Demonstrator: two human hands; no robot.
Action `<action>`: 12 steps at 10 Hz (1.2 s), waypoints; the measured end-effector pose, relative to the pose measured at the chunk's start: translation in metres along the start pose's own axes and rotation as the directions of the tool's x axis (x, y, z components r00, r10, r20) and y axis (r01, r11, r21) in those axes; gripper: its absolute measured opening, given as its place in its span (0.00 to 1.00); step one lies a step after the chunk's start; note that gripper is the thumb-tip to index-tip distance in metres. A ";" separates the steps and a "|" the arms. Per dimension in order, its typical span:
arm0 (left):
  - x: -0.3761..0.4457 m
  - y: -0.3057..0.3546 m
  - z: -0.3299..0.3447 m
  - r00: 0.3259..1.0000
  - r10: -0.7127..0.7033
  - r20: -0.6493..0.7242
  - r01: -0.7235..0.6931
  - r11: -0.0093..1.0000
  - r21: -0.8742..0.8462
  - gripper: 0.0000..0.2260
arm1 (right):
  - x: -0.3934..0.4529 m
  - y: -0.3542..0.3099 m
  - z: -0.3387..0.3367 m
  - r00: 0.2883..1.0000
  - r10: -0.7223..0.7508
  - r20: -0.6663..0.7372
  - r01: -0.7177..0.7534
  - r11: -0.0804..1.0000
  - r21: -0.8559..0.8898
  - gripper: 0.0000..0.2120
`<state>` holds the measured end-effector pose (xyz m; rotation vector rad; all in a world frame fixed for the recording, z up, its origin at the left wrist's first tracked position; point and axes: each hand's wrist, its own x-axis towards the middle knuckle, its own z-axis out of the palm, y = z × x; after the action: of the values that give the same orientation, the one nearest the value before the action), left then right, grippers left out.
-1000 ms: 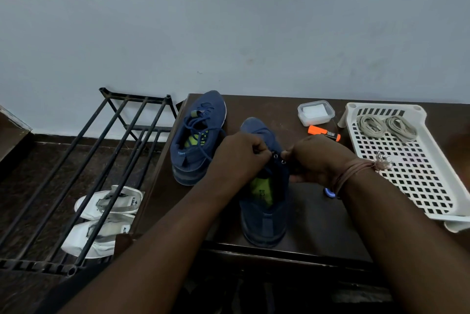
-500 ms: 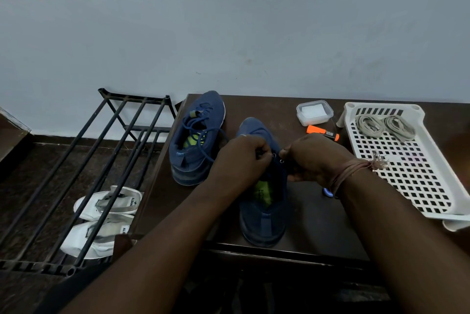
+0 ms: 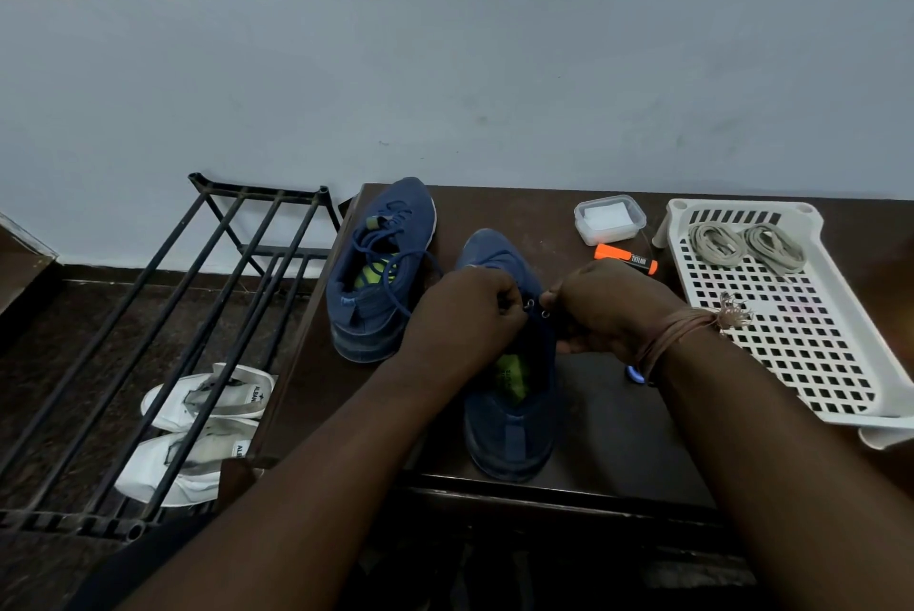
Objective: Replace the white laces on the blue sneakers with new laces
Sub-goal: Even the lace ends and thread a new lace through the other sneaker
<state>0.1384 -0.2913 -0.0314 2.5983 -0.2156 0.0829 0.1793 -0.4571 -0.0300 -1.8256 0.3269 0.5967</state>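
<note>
Sneakers: the near one (image 3: 512, 412) sits at the front edge of the tabletop (image 3: 608, 432), heel toward you, and it's the one in hand; the far one (image 3: 381, 264) lies toward the back left corner, already carrying a dark blue lace (image 3: 395, 259) left loose and untied

Your left hand (image 3: 470, 309) and right hand (image 3: 608, 309) meet over the top eyelets of the near sneaker. Both sets of fingers are curled in tight, pinching at the metal eyelets (image 3: 536, 306). Whatever lace end you hold is hidden between fingertips, so I cannot tell its colour or which hole it's in. My read: you're threading the upper eyelets of the second shoe, so the job is well past halfway

Two grey-white lace bundles (image 3: 747, 247) lie coiled at the back end of the white perforated tray (image 3: 811, 353) on the right side of the tabletop; those look like the old pair, already out

Next move, as I judge it: feed the tip through the eyelet, pull slack even on both sides, keep the tongue flat. Needs a fine pinch and a steady shoe. It may slide toward the front edge if you tug hard

Orange marker (image 3: 625, 258) and small lidded box (image 3: 609, 219) sit behind your right hand, clear of the work
</note>
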 end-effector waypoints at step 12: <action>0.004 -0.001 0.008 0.985 -0.097 -0.142 0.119 0.980 0.157 0.07 | -0.003 -0.001 0.010 0.995 -0.091 -0.051 0.085 0.990 -0.111 0.04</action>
<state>0.1427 -0.2952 -0.0384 2.7504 -0.0186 0.2443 0.1744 -0.4480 -0.0300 -1.9539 0.2537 0.5108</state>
